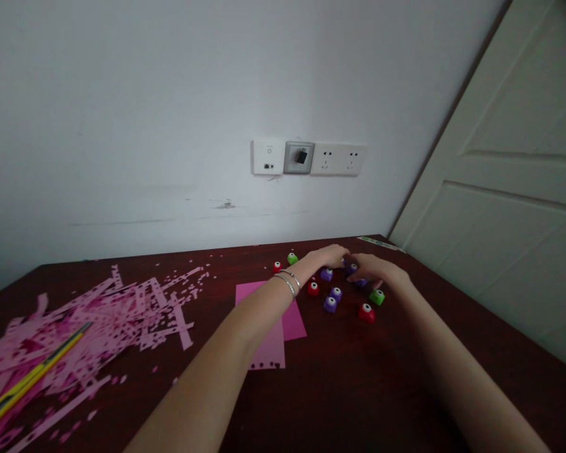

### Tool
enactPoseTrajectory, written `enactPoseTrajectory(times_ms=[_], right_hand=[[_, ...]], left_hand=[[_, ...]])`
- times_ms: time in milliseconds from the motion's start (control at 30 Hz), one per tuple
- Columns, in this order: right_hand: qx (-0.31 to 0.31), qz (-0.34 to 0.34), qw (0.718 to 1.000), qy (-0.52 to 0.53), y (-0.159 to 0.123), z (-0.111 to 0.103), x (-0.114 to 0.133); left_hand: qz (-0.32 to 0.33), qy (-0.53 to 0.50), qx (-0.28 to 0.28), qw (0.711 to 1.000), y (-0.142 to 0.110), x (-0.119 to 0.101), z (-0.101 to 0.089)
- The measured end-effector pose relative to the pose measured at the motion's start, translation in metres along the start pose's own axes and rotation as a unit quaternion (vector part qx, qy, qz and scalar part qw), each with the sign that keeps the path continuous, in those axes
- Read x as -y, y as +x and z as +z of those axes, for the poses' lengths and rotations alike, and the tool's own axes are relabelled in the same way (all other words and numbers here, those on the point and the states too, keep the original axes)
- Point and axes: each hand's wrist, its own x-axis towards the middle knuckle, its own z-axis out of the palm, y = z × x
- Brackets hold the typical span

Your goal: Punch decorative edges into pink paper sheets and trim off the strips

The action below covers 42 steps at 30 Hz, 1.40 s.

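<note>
Several small craft paper punches with eye-like round tops lie scattered at the back of the dark table. Around my hands are purple punches, a red punch and a green punch. My left hand, with bracelets on the wrist, reaches over to the back of the group, its fingers bent at a purple punch; its fingertips are partly hidden. Close to its right, my right hand curls thumb and fingers about another purple punch. Under my left forearm lie pink paper sheets, one with holes along its edge.
A heap of pink cut paper strips and loose dots spreads over the left of the table, with a yellow-and-dark pencil-like stick on top. Wall sockets sit above the table's back edge. A white door stands at right.
</note>
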Motion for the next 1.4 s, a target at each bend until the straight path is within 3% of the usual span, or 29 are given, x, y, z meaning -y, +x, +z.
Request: enactPoseTrajectory(times_ms=[200, 267, 333, 400, 467, 533, 600, 700, 800, 867, 933, 1000, 1067, 1133, 1267, 1400], right_hand=[[0.007, -0.053, 0.998, 0.011, 0.013, 0.016, -0.011], [0.002, -0.067, 0.998, 0.018, 0.015, 0.015, -0.016], [-0.01, -0.078, 0.996, 0.032, 0.016, 0.013, -0.02], [-0.014, -0.087, 0.995, 0.055, 0.015, 0.011, -0.023], [0.003, -0.098, 0.99, 0.103, 0.011, 0.007, -0.026], [0.043, -0.121, 0.973, 0.191, 0.005, 0.002, -0.029], [0.091, -0.15, 0.935, 0.308, -0.001, -0.002, -0.033], [0.121, -0.183, 0.865, 0.451, -0.007, -0.005, -0.04], [0.122, -0.203, 0.838, 0.492, -0.008, -0.004, -0.04], [0.132, -0.203, 0.853, 0.462, -0.009, -0.005, -0.035], [0.134, -0.192, 0.89, 0.392, -0.009, -0.006, -0.027], [0.115, -0.172, 0.934, 0.292, -0.008, -0.005, -0.018], [0.079, -0.144, 0.968, 0.187, -0.004, -0.001, -0.011], [0.046, -0.119, 0.987, 0.1, 0.001, 0.004, -0.006], [0.013, -0.102, 0.995, 0.001, 0.006, 0.015, 0.0], [0.012, -0.103, 0.994, -0.026, 0.005, 0.02, 0.002]], left_hand=[[-0.022, -0.03, 0.011, 0.999, 0.002, 0.006, 0.006], [-0.031, -0.124, 0.031, 0.991, -0.005, 0.014, -0.001], [-0.037, -0.307, 0.068, 0.949, -0.016, 0.023, -0.009], [-0.024, -0.491, 0.093, 0.866, -0.027, 0.031, -0.019], [-0.007, -0.592, 0.102, 0.799, -0.037, 0.037, -0.027], [-0.007, -0.637, 0.107, 0.763, -0.042, 0.043, -0.033], [-0.009, -0.649, 0.11, 0.752, -0.044, 0.047, -0.035], [-0.002, -0.637, 0.117, 0.762, -0.046, 0.051, -0.035], [0.0, -0.587, 0.116, 0.801, -0.049, 0.049, -0.034], [-0.019, -0.492, 0.098, 0.865, -0.048, 0.045, -0.033], [-0.046, -0.307, 0.074, 0.948, -0.045, 0.038, -0.031], [-0.073, -0.116, 0.05, 0.989, -0.04, 0.031, -0.029], [-0.094, -0.006, 0.034, 0.995, -0.036, 0.023, -0.027], [-0.114, 0.033, 0.027, 0.993, -0.035, 0.016, -0.024], [-0.128, 0.103, 0.032, 0.986, -0.039, 0.003, -0.017], [-0.123, 0.139, 0.037, 0.982, -0.044, -0.004, -0.016]])
